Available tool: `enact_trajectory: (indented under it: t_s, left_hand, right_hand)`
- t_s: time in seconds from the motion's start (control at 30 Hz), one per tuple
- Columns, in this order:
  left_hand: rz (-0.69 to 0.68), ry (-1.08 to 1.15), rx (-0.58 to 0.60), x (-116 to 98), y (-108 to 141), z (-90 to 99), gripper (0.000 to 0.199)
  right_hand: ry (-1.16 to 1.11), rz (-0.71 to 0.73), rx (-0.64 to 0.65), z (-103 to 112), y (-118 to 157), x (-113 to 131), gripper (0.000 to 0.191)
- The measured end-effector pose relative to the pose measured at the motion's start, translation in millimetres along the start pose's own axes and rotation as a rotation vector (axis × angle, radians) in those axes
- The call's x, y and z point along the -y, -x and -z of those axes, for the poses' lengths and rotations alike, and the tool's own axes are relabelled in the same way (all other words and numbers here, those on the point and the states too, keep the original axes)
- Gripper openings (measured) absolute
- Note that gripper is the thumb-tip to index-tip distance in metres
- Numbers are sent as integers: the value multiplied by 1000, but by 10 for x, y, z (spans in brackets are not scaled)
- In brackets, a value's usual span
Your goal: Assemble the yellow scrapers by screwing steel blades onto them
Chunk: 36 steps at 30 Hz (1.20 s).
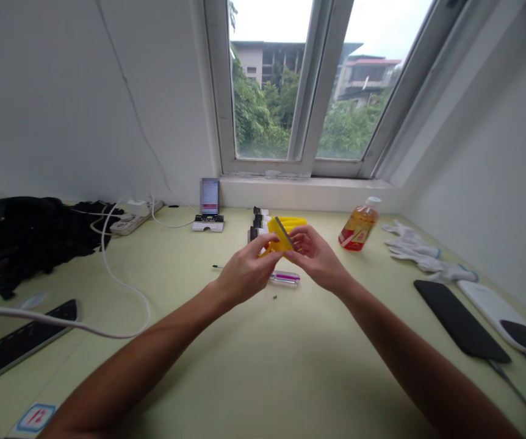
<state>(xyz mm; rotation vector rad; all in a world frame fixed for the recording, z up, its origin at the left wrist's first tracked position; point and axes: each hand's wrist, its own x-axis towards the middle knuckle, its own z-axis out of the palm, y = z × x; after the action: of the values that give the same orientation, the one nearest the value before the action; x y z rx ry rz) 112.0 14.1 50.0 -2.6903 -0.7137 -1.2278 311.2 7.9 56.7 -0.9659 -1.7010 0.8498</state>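
Both hands hold up a yellow piece with a dark grey edge [282, 233] above the middle of the desk; its exact kind is unclear. My left hand [251, 268] pinches its left and lower side between thumb and fingers. On the right, my right hand [320, 256] closes its fingertips on the grey edge. Below them lies a screwdriver with a clear and purple handle [285, 278], its shaft partly hidden by my left hand. A tiny dark part, perhaps a screw [274, 297], rests nearer to me. Several yellow items with black ends [297, 222] lie behind, partly covered by my hands.
A bottle of reddish drink [359, 225] stands right of my hands. White gloves [412, 250], a black power bank or phone [459, 317] and a white device [503, 311] lie farther right. Leftward are a propped phone [210, 196], a power strip [137, 218], a loose white cable [121, 280] and a keyboard [22, 341].
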Motion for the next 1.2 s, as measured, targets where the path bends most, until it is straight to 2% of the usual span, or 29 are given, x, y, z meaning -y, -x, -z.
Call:
enact_trajectory:
  t_s: [0.1, 0.2, 0.3, 0.37, 0.4, 0.5, 0.53, 0.6, 0.7, 0.8, 1.0, 1.07, 1.2]
  left_hand:
    - [18, 1, 29, 29, 9, -21, 21]
    - [70, -2, 85, 92, 21, -48, 26]
    - [122, -6, 127, 189, 30, -55, 30]
    - [153, -5, 138, 262, 29, -42, 31]
    - [166, 3, 138, 297, 27, -31, 31]
    - [217, 78, 117, 383, 15, -1, 28]
    - [248, 125, 102, 403, 10, 4, 26]
    - [338, 257, 61, 428, -1, 3, 22]
    - [519, 529, -5, 450, -14, -20, 25]
    - [696, 806, -63, 481, -14, -54, 33]
    - [886, 1180, -93, 521, -17, -66, 42]
    - [927, 1282, -113, 490, -34, -50, 42]
    - [943, 1451, -87, 375, -58, -50, 40]
  right_hand:
    - [-261, -119, 38, -41, -19, -69, 45]
    - [-295, -181, 33, -43, -52, -141, 46]
    - [-162, -181, -42, 39, -87, -195, 37]
    - [66, -151, -23, 120, -84, -177, 26]
    - [198, -136, 72, 152, -70, -148, 22]
    - [504, -133, 597, 144, 21, -23, 12]
    - [568, -133, 730, 99, 61, 10, 12]
    - [676, -102, 842, -37, 139, 31, 20]
    - [778, 0, 830, -259, 224, -50, 26]
    - [840, 55, 819, -396, 278, -178, 17]
    - [897, 157, 781, -430, 294, -213, 19]
    - [775, 186, 666, -375, 247, -150, 14]
    - [487, 289, 192, -166, 120, 14, 3]
